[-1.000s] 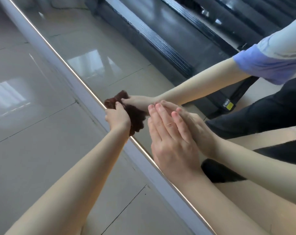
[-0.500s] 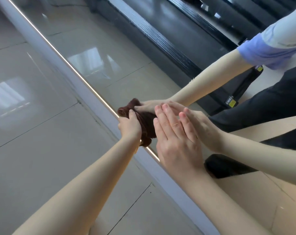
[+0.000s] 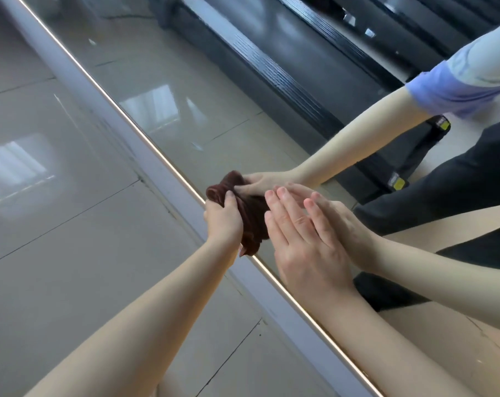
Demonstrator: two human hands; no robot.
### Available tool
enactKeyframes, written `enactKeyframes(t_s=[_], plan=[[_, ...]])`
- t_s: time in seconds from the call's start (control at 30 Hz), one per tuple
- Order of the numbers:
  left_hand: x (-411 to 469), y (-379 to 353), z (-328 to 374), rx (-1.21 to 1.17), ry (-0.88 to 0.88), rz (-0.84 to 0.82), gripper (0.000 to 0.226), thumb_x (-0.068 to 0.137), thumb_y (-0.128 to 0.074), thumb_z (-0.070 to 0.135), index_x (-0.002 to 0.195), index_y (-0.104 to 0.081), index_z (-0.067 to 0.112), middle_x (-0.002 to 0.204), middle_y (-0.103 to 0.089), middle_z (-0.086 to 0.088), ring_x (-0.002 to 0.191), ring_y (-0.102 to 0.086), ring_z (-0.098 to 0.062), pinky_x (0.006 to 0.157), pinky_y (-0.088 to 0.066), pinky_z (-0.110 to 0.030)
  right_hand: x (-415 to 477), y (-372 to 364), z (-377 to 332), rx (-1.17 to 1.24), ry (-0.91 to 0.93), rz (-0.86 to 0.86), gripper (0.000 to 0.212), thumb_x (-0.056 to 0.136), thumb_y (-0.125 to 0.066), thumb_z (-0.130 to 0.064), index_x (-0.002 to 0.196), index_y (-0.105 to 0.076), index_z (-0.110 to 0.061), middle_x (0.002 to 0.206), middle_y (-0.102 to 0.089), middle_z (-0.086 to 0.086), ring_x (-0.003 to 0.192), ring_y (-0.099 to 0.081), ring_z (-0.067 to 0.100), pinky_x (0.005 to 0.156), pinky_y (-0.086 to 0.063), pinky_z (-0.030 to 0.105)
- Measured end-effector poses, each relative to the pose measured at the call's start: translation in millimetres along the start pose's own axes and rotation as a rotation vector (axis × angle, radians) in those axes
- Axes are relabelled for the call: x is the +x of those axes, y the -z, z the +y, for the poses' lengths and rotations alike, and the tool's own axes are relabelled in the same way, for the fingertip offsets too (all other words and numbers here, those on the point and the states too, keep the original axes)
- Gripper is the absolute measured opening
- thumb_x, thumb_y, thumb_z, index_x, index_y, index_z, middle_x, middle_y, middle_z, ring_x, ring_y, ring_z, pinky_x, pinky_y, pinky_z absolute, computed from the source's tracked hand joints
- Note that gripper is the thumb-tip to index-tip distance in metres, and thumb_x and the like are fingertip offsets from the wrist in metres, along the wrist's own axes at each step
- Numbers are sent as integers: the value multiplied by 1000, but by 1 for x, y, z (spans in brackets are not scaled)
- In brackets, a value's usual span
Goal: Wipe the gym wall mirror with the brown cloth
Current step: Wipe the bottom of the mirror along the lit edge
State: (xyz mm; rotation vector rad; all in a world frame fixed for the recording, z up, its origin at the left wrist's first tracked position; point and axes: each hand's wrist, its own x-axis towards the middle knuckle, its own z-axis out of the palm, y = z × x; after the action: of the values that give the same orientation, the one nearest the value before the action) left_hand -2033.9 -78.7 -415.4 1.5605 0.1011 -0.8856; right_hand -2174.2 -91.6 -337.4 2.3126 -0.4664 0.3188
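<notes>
The brown cloth (image 3: 252, 224) is bunched into a wad and pressed against the mirror (image 3: 185, 90), right at the glass's edge where a thin bright line meets the pale frame strip (image 3: 145, 159). The left hand (image 3: 224, 222) grips it from the frame side, fingers (image 3: 229, 196) curled over the top of the wad, and part of the cloth hangs below the hand. Just beside the cloth, the right hand (image 3: 306, 247) lies flat on the glass with its fingers (image 3: 283, 209) straight, close together and holding nothing; its fingertips are near the cloth, but it is unclear whether they touch it. Both hands meet their reflections in the glass, where a blue sleeve (image 3: 458, 84) and dark trousers (image 3: 443, 193) also show. Higher up, the mirror reflects a long black gym machine (image 3: 271, 70). Glossy grey floor tiles (image 3: 71, 253) spread out on the near side of the frame, beneath the left forearm.
</notes>
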Motion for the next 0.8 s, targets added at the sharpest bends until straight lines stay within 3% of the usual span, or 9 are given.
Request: enactKeyframes(t_s=[0.07,0.13,0.23,0.37,0.47,0.6,0.73,0.8], plan=[[12,1,22,-38,-35,94,39,104,-43,34,139,-45,17,138,-49,-11,120,-55,-28,96,-45,-36,6,1,0,9,4,-5,45,97,-39,-13,136,-59,-5,148,-49,11,141,-31,22,122,-5,40],[28,6,41,-66,-86,140,37,102,-45,37,134,-47,18,137,-50,-11,119,-56,-29,103,-46,-45,11,1,-2,25,-4,-7,44,96,-40,-12,135,-59,-4,148,-49,12,141,-31,23,122,-5,40],[36,12,44,-45,-64,117,37,104,-44,38,136,-48,20,138,-51,-9,122,-55,-27,98,-47,-39,18,0,-6,20,-8,-20,45,95,-42,-14,135,-59,-4,148,-49,12,141,-30,24,123,-2,42],[18,13,41,5,-65,48,38,106,-41,35,139,-45,17,137,-49,-7,117,-54,-21,78,-48,-27,27,-2,-12,38,-22,-35,43,99,-37,-15,133,-61,-5,148,-50,12,141,-31,23,122,-3,42],[30,13,59,-43,-146,100,39,105,-42,37,138,-45,16,137,-49,-10,122,-54,-25,104,-45,-43,39,-4,-14,56,-23,-29,43,97,-40,-13,135,-60,-4,147,-50,12,141,-31,23,123,-2,41],[68,20,83,-22,-34,185,42,103,-39,41,139,-44,19,138,-48,-10,123,-53,-31,107,-43,-53,52,-5,-16,61,-8,-32,44,92,-47,-13,132,-61,-3,147,-50,14,141,-29,25,123,-1,42],[27,21,70,1,-278,48,25,103,-42,29,121,-53,15,120,-52,-5,114,-55,-20,103,-45,-37,55,-8,-20,69,-34,-24,43,94,-44,-11,132,-62,-3,147,-50,12,141,-31,24,124,0,42],[21,16,74,44,-323,102,19,105,-41,24,116,-52,14,115,-50,-2,112,-51,-21,101,-41,-31,56,-8,-20,70,-34,-24,42,97,-40,-10,131,-63,-4,147,-50,12,141,-33,23,124,-1,41]])
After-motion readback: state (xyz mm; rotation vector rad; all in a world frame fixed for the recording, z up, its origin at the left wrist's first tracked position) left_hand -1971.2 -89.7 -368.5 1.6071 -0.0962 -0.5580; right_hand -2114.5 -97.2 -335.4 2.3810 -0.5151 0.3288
